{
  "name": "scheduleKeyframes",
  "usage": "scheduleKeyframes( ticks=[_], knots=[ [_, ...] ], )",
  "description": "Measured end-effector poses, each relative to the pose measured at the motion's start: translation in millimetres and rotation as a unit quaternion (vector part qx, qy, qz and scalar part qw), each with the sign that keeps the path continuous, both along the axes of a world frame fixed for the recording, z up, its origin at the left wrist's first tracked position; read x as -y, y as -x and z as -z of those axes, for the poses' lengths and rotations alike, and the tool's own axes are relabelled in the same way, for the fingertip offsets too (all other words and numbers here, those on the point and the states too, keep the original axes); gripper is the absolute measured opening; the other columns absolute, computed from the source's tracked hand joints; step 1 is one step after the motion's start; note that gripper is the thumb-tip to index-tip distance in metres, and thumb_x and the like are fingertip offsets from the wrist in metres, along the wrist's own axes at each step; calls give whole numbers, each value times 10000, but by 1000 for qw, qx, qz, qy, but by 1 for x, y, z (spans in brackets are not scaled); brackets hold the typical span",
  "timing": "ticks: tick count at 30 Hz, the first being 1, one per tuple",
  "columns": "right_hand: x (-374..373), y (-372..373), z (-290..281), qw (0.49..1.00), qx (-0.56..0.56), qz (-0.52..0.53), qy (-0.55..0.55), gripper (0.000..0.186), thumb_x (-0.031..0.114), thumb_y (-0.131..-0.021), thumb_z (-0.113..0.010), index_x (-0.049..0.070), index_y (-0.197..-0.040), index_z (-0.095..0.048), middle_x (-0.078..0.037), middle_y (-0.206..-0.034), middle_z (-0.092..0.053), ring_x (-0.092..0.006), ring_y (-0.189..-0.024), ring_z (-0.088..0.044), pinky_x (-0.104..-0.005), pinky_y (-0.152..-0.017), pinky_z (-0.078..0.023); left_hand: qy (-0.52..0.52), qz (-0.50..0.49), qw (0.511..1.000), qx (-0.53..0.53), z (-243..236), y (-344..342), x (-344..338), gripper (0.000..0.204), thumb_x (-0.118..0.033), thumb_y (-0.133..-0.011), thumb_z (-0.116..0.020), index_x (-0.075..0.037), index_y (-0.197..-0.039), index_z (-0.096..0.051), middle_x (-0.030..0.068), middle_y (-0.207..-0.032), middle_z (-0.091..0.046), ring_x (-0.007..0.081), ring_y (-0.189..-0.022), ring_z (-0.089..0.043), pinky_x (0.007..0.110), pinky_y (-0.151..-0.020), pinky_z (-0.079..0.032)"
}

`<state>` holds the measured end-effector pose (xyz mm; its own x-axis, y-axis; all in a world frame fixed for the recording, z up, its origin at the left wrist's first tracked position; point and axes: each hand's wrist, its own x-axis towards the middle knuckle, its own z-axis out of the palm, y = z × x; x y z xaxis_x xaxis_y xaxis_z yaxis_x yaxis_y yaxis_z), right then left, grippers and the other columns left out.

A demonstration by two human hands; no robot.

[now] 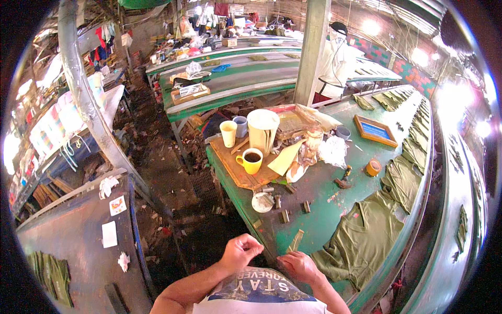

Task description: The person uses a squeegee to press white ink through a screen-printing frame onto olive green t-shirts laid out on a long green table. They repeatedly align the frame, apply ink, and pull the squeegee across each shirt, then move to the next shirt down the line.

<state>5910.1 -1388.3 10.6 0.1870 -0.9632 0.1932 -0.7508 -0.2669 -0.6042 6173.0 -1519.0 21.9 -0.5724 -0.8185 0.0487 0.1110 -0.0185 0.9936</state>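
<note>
Above the near corner of the green table [277,227], my left hand [241,252] is closed with thumb and fingertips pressed together; anything between them is too small to make out. My right hand [300,266] rests at the table's near edge with its fingers curled, and what they hold, if anything, is hidden. Just beyond its fingertips lies a narrow brownish strip [296,240]. An olive T-shirt [366,235] is spread flat to the right of that hand. More olive garments [405,180] continue along the table's right edge.
A wooden board [238,178] carries a yellow mug [250,167], a large white bucket [263,123] and cups. Nearby lie small metal pieces [285,215], a hammer [342,183], a tape roll [373,167] and a wood-framed screen [375,131]. A person [334,60] stands beyond the concrete post [312,52].
</note>
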Motion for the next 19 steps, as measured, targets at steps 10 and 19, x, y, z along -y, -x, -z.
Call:
scheduleKeyframes(
  ticks=[10, 19],
  knots=[
    [37, -25, -12, 983, 9, 173, 60, 194, 0, -960, -750, 45, -1137, -813, -164, -968, -786, -383, -891, -761, -476, -796, -621, 194, -194, 951, 139, 48, 6, 231, 566, -45, -957, -838, 36, -1471, -617, 160, -1324, -703, 180, -835, -744, 344, -824, -634],
    [84, -76, -27, 964, -10, 258, 67, 313, 2, -914, -773, 85, -1213, -811, -150, -961, -783, -382, -907, -760, -489, -819, -620, 139, -79, 974, 162, 64, 32, 353, 1188, -67, -844, -934, -73, -1779, -203, 246, -1746, -324, 309, -1318, -661, 399, -1065, -620]
  ],
)
